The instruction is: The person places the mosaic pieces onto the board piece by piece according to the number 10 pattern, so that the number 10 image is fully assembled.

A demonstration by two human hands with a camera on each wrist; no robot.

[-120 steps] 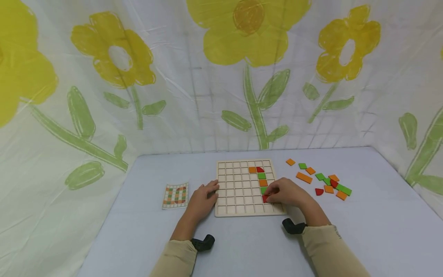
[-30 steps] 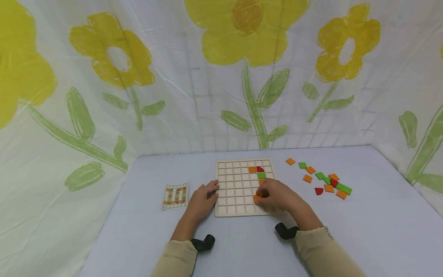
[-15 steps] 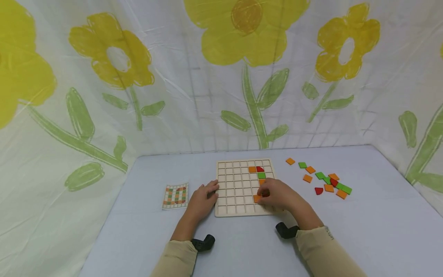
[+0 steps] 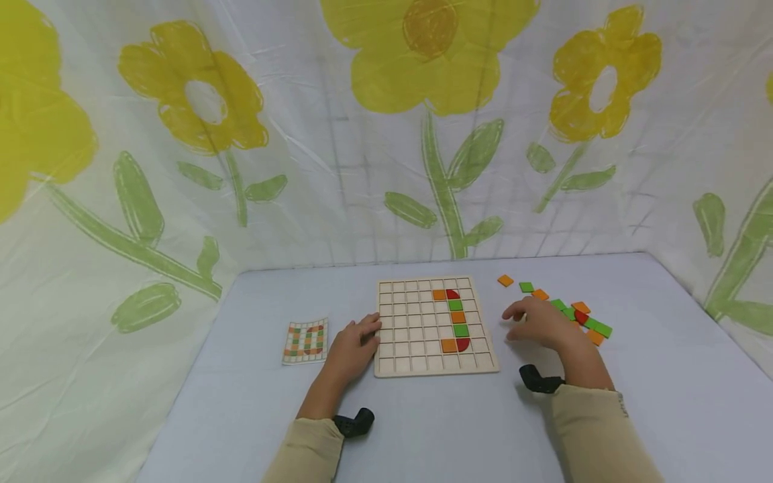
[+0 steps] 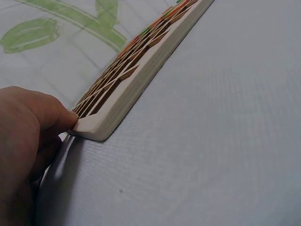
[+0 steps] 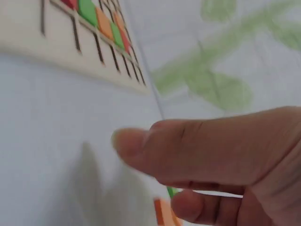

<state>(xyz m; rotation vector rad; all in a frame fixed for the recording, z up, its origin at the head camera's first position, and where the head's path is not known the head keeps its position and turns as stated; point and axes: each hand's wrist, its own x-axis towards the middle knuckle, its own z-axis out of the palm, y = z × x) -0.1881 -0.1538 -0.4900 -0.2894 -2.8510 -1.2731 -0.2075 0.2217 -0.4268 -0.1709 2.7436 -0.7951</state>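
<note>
My left hand rests at the left edge of the wooden grid board, its fingertips touching the rim. In the left wrist view, a digit lies on the board's corner. A bracket-shaped line of tiles sits in the cells: an orange square tile beside a red quarter-round tile at the near end, green and orange squares between, and another red quarter-round at the far end. To the right of the board, my right hand hovers over the tabletop, thumb and fingers apart, holding nothing. It hides some loose tiles.
A printed pattern card lies left of the left hand. Loose green tiles and orange tiles are scattered at the right, with a red one among them. A white flowered sheet hangs behind the table.
A red quarter-round and then an orange square were set at the near end of the line. My right hand has let go of the orange tile and moved right. The left hand stays put.
</note>
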